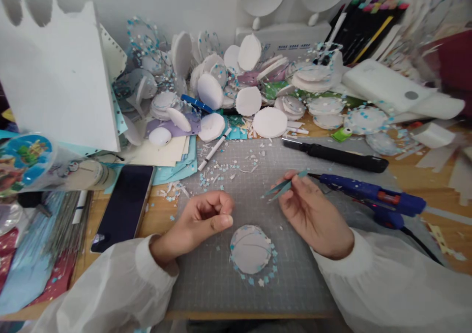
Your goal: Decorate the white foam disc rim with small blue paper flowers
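Note:
My right hand [313, 210] is closed on a pair of teal tweezers [282, 188], whose slightly parted tips point left above the mat. To the left, my left hand [204, 220] is loosely curled, thumb close to the bent fingers, and nothing shows in it. Between and below both hands lies a white disc [250, 249] with pale blue and white bits around its edge and a thin curved line across its face. Neither hand touches it. The disc rests on a grey gridded cutting mat [206, 288]. Scattered blue and white scraps [217, 173] lie farther up the mat.
A blue glue gun [372, 193] and a black-handled tool [342, 158] lie at the right. A dark phone [123, 207] and a white pen [214, 149] are on the left side. Many white discs [270, 122] pile up along the back, below a white twin-headed lamp [283, 40].

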`<action>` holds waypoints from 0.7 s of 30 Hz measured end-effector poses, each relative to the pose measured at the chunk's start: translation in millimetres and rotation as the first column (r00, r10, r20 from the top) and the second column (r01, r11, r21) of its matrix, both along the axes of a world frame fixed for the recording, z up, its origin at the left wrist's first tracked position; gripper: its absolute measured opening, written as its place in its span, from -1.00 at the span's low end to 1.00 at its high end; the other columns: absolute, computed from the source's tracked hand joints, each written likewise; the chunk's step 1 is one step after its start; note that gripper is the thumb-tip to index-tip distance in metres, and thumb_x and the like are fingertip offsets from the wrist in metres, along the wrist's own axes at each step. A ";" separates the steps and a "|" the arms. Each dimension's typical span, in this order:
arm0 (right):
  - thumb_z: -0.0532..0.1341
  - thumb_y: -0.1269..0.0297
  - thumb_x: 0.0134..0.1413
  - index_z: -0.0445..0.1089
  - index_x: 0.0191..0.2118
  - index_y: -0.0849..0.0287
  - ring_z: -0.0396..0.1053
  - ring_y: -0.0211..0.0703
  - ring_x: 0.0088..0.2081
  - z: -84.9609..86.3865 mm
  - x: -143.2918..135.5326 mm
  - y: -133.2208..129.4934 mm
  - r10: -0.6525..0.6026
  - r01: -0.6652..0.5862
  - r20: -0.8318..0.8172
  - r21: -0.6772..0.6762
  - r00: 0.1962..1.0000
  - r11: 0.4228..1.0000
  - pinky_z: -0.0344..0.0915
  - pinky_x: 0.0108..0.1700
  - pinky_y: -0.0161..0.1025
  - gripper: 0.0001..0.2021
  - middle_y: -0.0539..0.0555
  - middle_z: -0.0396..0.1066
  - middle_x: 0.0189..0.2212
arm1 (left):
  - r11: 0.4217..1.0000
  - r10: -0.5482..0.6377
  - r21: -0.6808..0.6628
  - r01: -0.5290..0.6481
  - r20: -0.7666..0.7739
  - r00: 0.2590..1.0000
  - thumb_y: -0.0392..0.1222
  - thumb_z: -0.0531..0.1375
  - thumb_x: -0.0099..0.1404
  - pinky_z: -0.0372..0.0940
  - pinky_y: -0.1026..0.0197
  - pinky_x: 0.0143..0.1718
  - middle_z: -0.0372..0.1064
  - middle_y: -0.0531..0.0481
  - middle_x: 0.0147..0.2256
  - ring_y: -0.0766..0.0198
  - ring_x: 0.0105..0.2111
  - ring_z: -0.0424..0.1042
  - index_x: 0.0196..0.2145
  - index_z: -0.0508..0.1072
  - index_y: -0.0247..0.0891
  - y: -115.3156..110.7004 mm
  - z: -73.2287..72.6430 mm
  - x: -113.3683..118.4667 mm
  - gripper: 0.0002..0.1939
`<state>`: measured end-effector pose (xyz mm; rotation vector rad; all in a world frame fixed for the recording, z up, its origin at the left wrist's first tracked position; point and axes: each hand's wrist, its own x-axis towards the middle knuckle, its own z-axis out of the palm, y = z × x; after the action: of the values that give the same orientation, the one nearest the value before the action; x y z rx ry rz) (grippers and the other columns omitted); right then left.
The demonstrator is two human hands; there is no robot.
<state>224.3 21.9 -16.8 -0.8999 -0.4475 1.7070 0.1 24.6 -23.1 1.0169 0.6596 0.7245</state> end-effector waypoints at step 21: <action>0.44 0.24 -0.14 0.47 -0.39 0.10 0.39 -0.47 -0.43 2.7 -2.2 1.4 -0.030 0.017 -0.080 -0.157 0.996 0.988 0.37 -0.46 -0.59 -0.82 -0.14 0.44 -0.42 | 0.998 0.060 0.017 -0.064 0.191 0.980 0.05 -0.20 0.44 -0.05 0.17 -0.52 -0.04 0.05 -0.75 0.36 -0.66 -0.01 -0.78 0.12 -0.28 -0.9 4.2 3.8 -0.32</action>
<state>222.1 23.3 -14.1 -0.9393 -0.2502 1.7689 3.9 23.7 -18.9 0.9377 0.5192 0.8742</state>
